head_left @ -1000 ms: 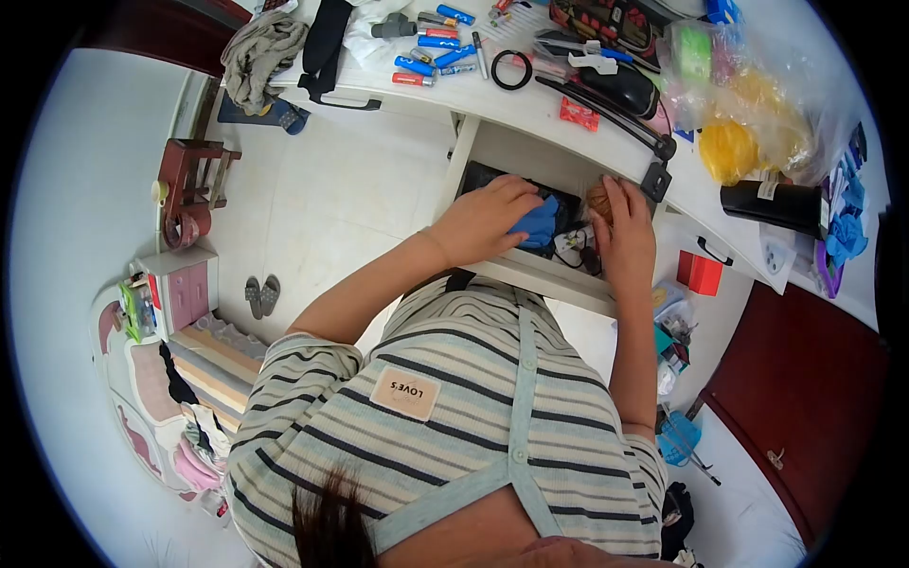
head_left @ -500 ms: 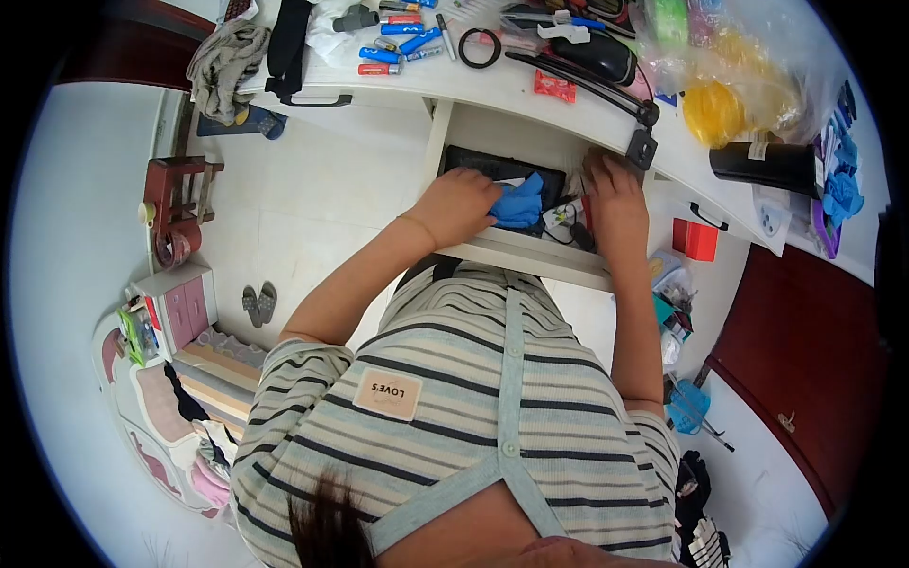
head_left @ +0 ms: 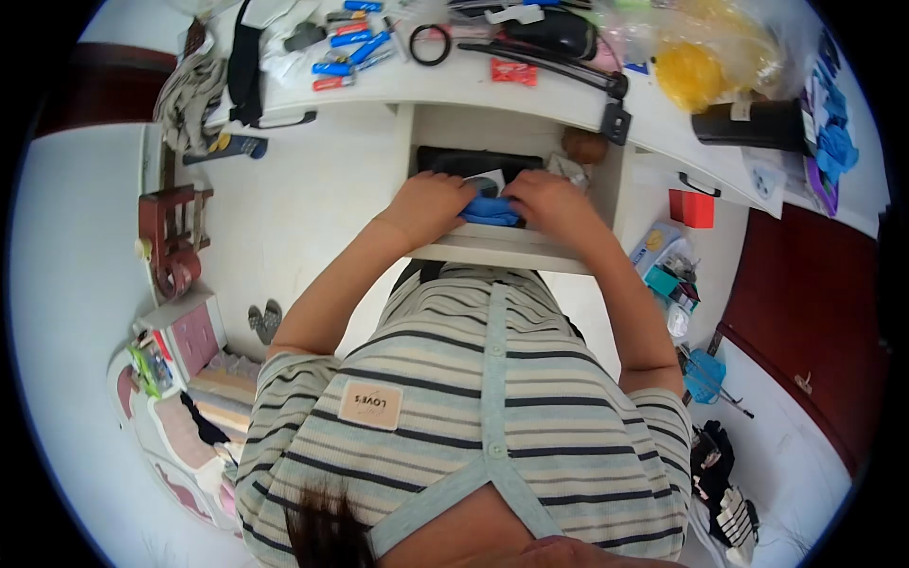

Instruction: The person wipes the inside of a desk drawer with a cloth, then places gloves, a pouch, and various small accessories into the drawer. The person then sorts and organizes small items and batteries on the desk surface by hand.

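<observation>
Inside the pulled-out white drawer [head_left: 521, 255] lies a blue cloth-like item [head_left: 490, 212], with my hands on either side of it. My left hand [head_left: 433, 203] has its fingers closed on the left end of the blue item. My right hand [head_left: 549, 203] holds its right end, fingers bent together. Behind them a black flat case [head_left: 445, 159] lies across the drawer, with a pale card-like piece [head_left: 490, 178] in front of it. A brown round object [head_left: 584, 146] rests in the drawer's back right corner, beside a crumpled whitish item [head_left: 567, 171].
On the white desk [head_left: 379, 87] above are several batteries [head_left: 352, 39], a black ring [head_left: 430, 45], a red packet [head_left: 513, 72], a black folding stand [head_left: 549, 61], yellow items in clear plastic [head_left: 689, 75] and a black cylinder [head_left: 748, 124]. A red box [head_left: 691, 209] is at the right.
My right hand has moved left from the drawer's right side to the blue item, uncovering the brown round object. The view has shifted, and my left hand stays at the blue item.
</observation>
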A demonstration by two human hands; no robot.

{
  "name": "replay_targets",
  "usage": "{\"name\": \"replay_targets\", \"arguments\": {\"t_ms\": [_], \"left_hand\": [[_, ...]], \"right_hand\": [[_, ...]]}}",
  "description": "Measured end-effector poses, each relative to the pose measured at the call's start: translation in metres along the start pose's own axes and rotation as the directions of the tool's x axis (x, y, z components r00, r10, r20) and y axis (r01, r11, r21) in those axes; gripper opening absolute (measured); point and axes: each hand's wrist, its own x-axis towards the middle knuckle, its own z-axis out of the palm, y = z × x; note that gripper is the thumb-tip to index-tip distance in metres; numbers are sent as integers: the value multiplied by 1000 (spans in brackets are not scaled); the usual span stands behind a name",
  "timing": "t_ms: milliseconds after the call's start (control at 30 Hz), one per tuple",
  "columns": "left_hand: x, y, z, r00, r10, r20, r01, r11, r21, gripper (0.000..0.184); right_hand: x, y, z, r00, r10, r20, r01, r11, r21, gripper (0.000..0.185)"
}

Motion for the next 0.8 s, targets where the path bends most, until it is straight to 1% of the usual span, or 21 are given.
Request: {"name": "replay_targets", "arguments": {"t_ms": [33, 67, 100, 133, 167, 200, 233, 267, 300, 333, 367, 400, 433, 467, 533, 567, 600, 633, 700, 733, 800], "left_hand": [[0, -1, 0, 1000, 10, 17, -10, 1000, 14, 37], [1, -1, -1, 1000, 27, 6, -27, 999, 17, 37], [0, -2, -2, 999, 33, 7, -33, 999, 23, 38], [-1, -2, -2, 999, 34, 10, -34, 999, 28, 38], [-1, -2, -1, 999, 37, 5, -37, 999, 29, 38], [-2, -2, 0, 995, 61, -76, -62, 998, -1, 39], [-3, -2, -1, 984, 82, -156, -88, 996, -27, 40], [-3, -1, -4, 984, 84, -160, -88, 996, -18, 40], [-2, 1, -9, 967, 110, -230, -118, 993, -21, 40], [-1, 3, -15, 945, 133, -299, -146, 989, -22, 40], [0, 4, -20, 944, 129, -305, -140, 990, -14, 40], [1, 6, -26, 919, 123, -374, -150, 988, -46, 38], [1, 7, -31, 891, 113, -440, -163, 984, -76, 35], [2, 8, -36, 888, 109, -446, -155, 986, -69, 35], [3, 10, -41, 856, 56, -514, -153, 977, -148, 31], [3, 11, -42, 853, 54, -520, -150, 978, -145, 31], [3, 11, -42, 855, 24, -518, -143, 971, -190, 29], [2, 12, -40, 858, -7, -514, -134, 962, -237, 28], [0, 13, -36, 859, -23, -512, -132, 955, -265, 28], [-1, 13, -35, 862, -32, -505, -135, 947, -291, 28], [-2, 12, -34, 858, -38, -513, -132, 947, -292, 27]], "right_hand": [[-4, 0, -3, 999, -16, 29, 15, 1000, 16, 16], [-7, -5, -9, 997, -52, -64, 54, 998, 43, 18], [-9, -7, -22, 996, -46, -70, 49, 998, 29, 18], [-9, -11, -39, 962, -41, -268, 50, 998, 25, 20], [-11, -14, -52, 889, -37, -455, 54, 998, 25, 23], [-9, -2, -65, 832, -93, -548, 48, 994, -96, 26], [-4, 3, -80, 828, -97, -552, 50, 994, -99, 26], [1, 5, -98, 783, -100, -613, -14, 984, -178, 23], [9, 8, -110, 733, -113, -671, -81, 964, -252, 20], [17, 10, -117, 727, -123, -675, -74, 964, -256, 20], [26, 10, -121, 746, -179, -642, -37, 950, -309, 21], [35, 11, -123, 761, -234, -605, 2, 934, -358, 22], [43, 14, -124, 757, -244, -606, 12, 933, -360, 22], [52, 18, -123, 768, -264, -584, 28, 924, -381, 23], [68, 31, -123, 776, -292, -559, 50, 912, -407, 25], [75, 41, -124, 777, -272, -568, 14, 910, -415, 30], [79, 44, -126, 777, -252, -576, -21, 906, -424, 35], [81, 46, -129, 777, -260, -573, -13, 904, -427, 35], [83, 45, -135, 869, -186, -459, -18, 914, -404, 46], [85, 45, -137, 870, -191, -455, -11, 914, -405, 46], [90, 44, -141, 915, -138, -380, -36, 908, -417, 52]]}}
